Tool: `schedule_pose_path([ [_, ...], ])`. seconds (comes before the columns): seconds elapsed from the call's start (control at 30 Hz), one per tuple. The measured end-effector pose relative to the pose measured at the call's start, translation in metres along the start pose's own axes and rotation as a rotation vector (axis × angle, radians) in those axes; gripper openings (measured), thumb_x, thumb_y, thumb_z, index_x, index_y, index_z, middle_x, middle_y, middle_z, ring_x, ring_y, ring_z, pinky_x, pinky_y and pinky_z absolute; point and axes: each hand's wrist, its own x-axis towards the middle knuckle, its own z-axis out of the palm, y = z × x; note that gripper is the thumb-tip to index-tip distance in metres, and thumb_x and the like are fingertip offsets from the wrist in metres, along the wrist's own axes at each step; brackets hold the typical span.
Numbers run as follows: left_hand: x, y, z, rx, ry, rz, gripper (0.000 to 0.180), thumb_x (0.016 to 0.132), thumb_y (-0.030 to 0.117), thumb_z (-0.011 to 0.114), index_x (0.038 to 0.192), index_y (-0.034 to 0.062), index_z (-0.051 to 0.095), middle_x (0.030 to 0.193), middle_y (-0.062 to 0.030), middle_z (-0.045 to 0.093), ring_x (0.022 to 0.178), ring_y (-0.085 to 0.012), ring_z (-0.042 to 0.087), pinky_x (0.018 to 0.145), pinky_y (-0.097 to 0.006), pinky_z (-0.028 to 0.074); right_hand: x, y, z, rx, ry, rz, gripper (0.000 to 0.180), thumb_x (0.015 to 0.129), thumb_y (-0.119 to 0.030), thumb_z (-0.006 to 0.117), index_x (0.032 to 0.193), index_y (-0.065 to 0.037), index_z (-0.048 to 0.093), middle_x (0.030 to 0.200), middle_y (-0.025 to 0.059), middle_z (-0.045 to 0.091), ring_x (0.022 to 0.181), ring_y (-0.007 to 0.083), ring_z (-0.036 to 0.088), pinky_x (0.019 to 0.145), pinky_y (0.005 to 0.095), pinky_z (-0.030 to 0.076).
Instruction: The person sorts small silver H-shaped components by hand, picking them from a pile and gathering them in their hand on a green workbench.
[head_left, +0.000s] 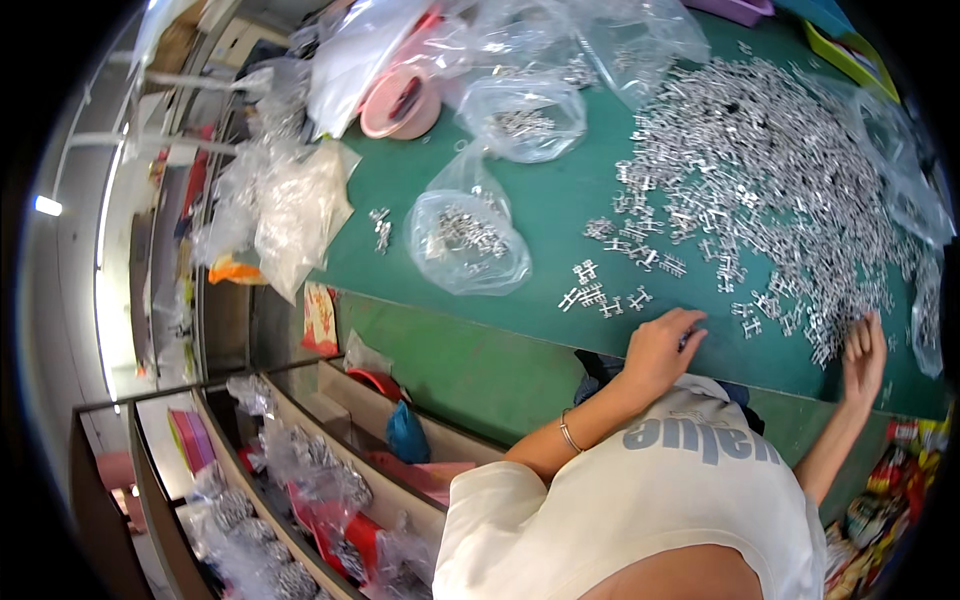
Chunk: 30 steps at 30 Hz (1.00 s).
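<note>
A large heap of small silver metal pieces (770, 150), shaped like little H-forms, is spread over the right of the green table (480, 330). My left hand (662, 348), a bracelet at its wrist, is curled at the front edge of the table. Small dark metal pieces show between its thumb and fingers. At the heap's near right edge is my right hand (863, 360), its fingers drawn together; what they hold, if anything, is too small to make out. A few loose metal pieces (590, 296) lie to the left, beyond my left hand.
Clear plastic bags with metal pieces (468, 240) stand left of the heap. A pink bucket (400, 105) is at the far left. A yellow-green tray (850, 62) sits at the far right. Shelves with bagged parts (300, 470) are at lower left; colourful packets (890, 490) at lower right.
</note>
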Motion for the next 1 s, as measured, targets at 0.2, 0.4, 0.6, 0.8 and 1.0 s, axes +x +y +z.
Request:
schedule_pose_path([
  [0.2, 0.0, 0.004, 0.005, -0.038, 0.001, 0.034, 0.018, 0.076, 0.008, 0.062, 0.093, 0.0045, 0.061, 0.078, -0.0107, 0.059, 0.062, -0.0279, 0.058, 0.056, -0.034, 0.047, 0.006, -0.062, -0.141, -1.728, 0.805, -0.425, 0.044, 0.081, -0.046, 0.058, 0.095, -0.005, 0.061, 0.06, 0.0024, 0.048, 0.056, 0.0111, 0.046, 0.053, 0.0265, 0.038],
  [0.4, 0.001, 0.008, 0.003, -0.055, 0.013, 0.01, 0.018, 0.076, 0.009, 0.063, 0.093, 0.0042, 0.061, 0.08, -0.0103, 0.06, 0.063, -0.0271, 0.059, 0.057, -0.033, 0.047, 0.01, -0.06, -0.113, -1.968, 0.828, -0.273, 0.051, 0.079, -0.046, 0.059, 0.11, -0.006, 0.058, 0.077, 0.0131, 0.062, 0.069, 0.0208, 0.057, 0.068, 0.0337, 0.045],
  [0.6, -0.005, 0.001, -0.011, -0.055, 0.21, 0.102, 0.017, 0.076, 0.004, 0.063, 0.093, 0.0041, 0.062, 0.079, -0.01, 0.061, 0.061, -0.0203, 0.06, 0.055, -0.029, 0.047, 0.014, -0.079, -0.18, -1.028, 0.497, -0.159, 0.041, 0.084, -0.025, 0.06, 0.114, 0.002, 0.053, 0.091, 0.0092, 0.063, 0.056, 0.0066, 0.046, 0.044, 0.0192, 0.037],
  [0.8, -0.011, -0.034, -0.09, -0.253, 1.125, 0.005, 0.028, 0.082, 0.002, 0.058, 0.107, -0.0008, 0.045, 0.071, -0.0047, 0.056, 0.056, -0.0079, 0.05, 0.05, -0.02, 0.04, -0.013, -0.026, -0.004, 0.005, -0.143, -0.06, 0.05, 0.088, -0.005, 0.046, 0.133, 0.0, 0.025, 0.125, 0.0182, 0.043, 0.06, 0.0052, 0.042, 0.036, 0.0139, 0.031],
  [1.0, -0.007, -0.094, -0.158, 0.056, 1.233, -0.225, 0.039, 0.074, 0.007, 0.068, 0.105, -0.0067, 0.048, 0.068, -0.0067, 0.057, 0.059, -0.0128, 0.051, 0.057, -0.027, 0.043, 0.013, 0.062, 0.178, 0.095, -0.519, 0.589, 0.03, 0.089, -0.01, 0.046, 0.116, 0.001, 0.045, 0.093, 0.008, 0.05, 0.059, 0.0061, 0.04, 0.037, 0.0156, 0.03],
])
